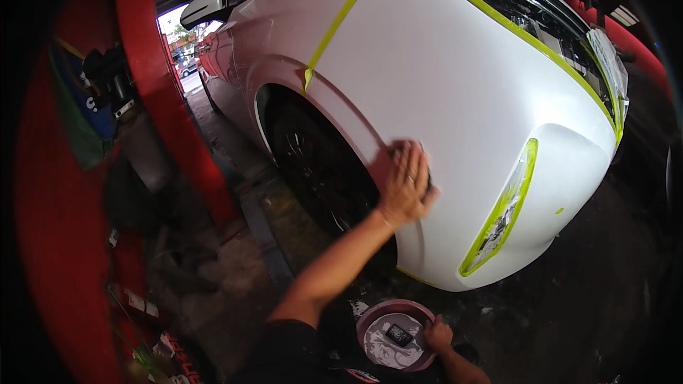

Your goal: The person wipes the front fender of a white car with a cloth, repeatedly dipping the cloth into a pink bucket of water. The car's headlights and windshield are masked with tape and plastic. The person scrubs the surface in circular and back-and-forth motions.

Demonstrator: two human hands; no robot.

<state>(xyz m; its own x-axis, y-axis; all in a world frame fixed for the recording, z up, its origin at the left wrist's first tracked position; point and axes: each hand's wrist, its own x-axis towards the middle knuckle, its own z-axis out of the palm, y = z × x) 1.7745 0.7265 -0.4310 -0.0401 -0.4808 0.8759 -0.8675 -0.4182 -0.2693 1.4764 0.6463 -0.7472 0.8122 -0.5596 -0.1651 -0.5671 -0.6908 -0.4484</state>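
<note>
My left hand [405, 185] lies with its fingers stretched over the white car's bumper corner [462, 99], just beside the wheel arch. Under the palm it presses a dark pad against the paint; only the pad's edge [428, 174] shows, so its exact kind stays hidden. Lower down, my right hand [439, 334] grips the right rim of a mauve plastic basin [365, 316]. Milky liquid with white froth fills the basin's bottom, and a dark rectangular block [399, 336] speckled with white sits in it.
Yellow-green masking tape [348, 11] crosses the body and frames a narrow covered opening [501, 217]. The black wheel [320, 160] stands left of my arm. A red post [160, 99] rises at left, with a metal floor rail [263, 235] near it.
</note>
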